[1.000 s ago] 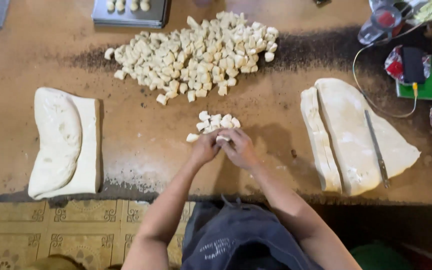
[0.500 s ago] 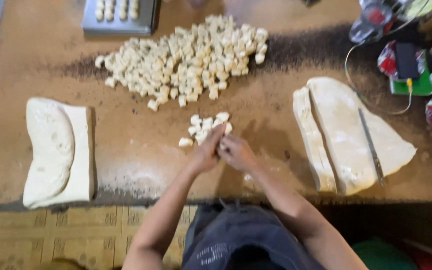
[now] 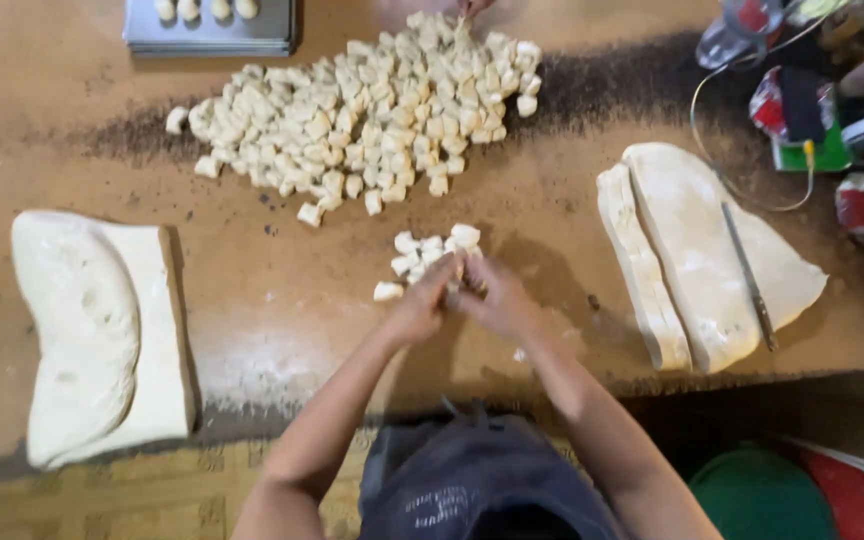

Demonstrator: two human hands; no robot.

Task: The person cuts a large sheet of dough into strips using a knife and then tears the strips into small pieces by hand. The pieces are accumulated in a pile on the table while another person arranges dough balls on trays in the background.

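My left hand [image 3: 422, 302] and my right hand [image 3: 497, 298] meet at the middle of a brown floured table [image 3: 282, 300], fingertips together on a small cluster of cut dough pieces [image 3: 422, 252]. The fingers of both hands close around one or more of these pieces; exactly what each holds is hidden. A large heap of cut dough pieces [image 3: 372, 110] lies farther back. One loose piece [image 3: 387, 291] sits just left of my left hand.
A folded dough slab [image 3: 92, 330] lies at the left. At the right, a sliced dough slab [image 3: 702, 250] carries a knife [image 3: 749, 275]. A metal tray [image 3: 212, 25] with dough balls stands at the back. Another person's fingers [image 3: 472, 8] touch the heap's far side. Packages and a cable [image 3: 812, 120] crowd the back right.
The camera has shifted slightly, so everything sits lower in view. My hands stay together at the small cluster, working the pieces; nothing else has moved.
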